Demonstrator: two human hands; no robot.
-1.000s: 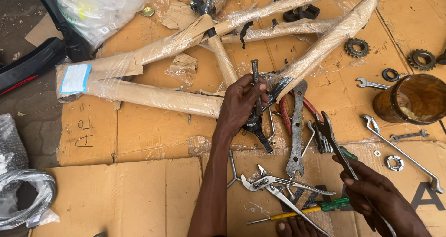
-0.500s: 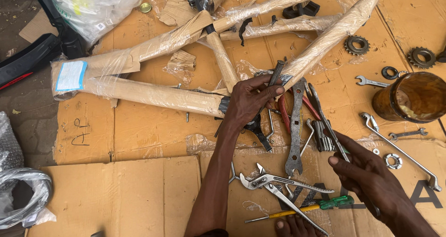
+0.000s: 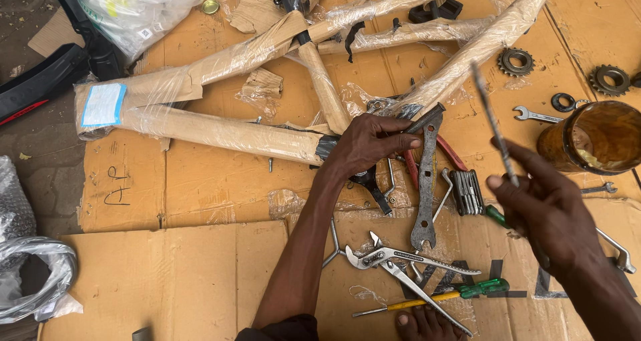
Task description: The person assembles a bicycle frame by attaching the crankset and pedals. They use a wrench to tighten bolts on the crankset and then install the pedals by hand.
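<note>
**A:** Where's your left hand (image 3: 370,144) just now?

**B:** It lies on the wrapped bike frame (image 3: 220,130), right at the low joint where the tubes meet. Your fingers are curled around a short dark tool (image 3: 424,119) — closed on it, thumb side toward the frame. The tool's tip sticks out past your fingertips, pointing up and to the right.

**A:** And the right one?

**B:** Your right hand (image 3: 544,207) is lifted off the cardboard (image 3: 200,274), off to the right of the tool pile. It pinches a thin metal rod (image 3: 494,124) between thumb and fingers, the rod standing tilted, top end leaning left. It's blurred, so I can't tell what kind of tool it is.

**A:** What's lying between your hands?

**B:** A long flat wrench (image 3: 425,181) lies nearly upright on the cardboard, just beside your left fingers. Red-handled pliers (image 3: 451,155) peek out from behind it, and a folding key set (image 3: 467,192) sits just to its right. Nearer to you — silver grip pliers (image 3: 394,261) with the jaws apart, and a green-handled screwdriver (image 3: 461,293) below them.

**A:** Anything further right?

**B:** A brown jar (image 3: 594,137) stands near the right edge, with two cogs (image 3: 515,62) well above it on the cardboard and a small spanner (image 3: 537,116) to its left
</note>
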